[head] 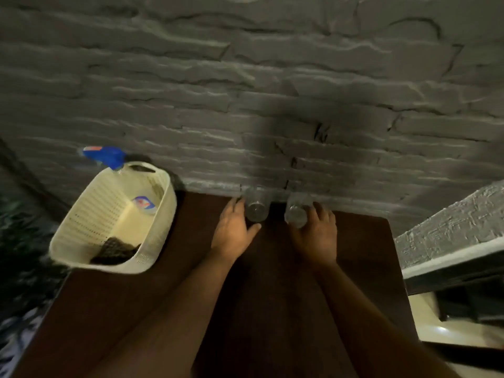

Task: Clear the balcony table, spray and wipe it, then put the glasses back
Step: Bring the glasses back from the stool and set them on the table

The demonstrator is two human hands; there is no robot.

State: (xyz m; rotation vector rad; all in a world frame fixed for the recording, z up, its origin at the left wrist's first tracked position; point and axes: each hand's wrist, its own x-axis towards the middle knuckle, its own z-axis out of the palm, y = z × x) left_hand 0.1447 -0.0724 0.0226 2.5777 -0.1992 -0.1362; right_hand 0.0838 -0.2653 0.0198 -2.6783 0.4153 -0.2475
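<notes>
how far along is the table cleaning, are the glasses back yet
Looks nearly finished, though wiping can't be confirmed. The spray bottle and dark cloth sit in the cream basket at the table's left edge. In hand: the left hand and right hand each hold a glass at the table's far edge by the wall. Left: let go.

My left hand (233, 227) and right hand (316, 236) each cup a glass (256, 207) (297, 210) at the bench's (272, 296) far edge; a basket (114, 219) sits left.
</notes>
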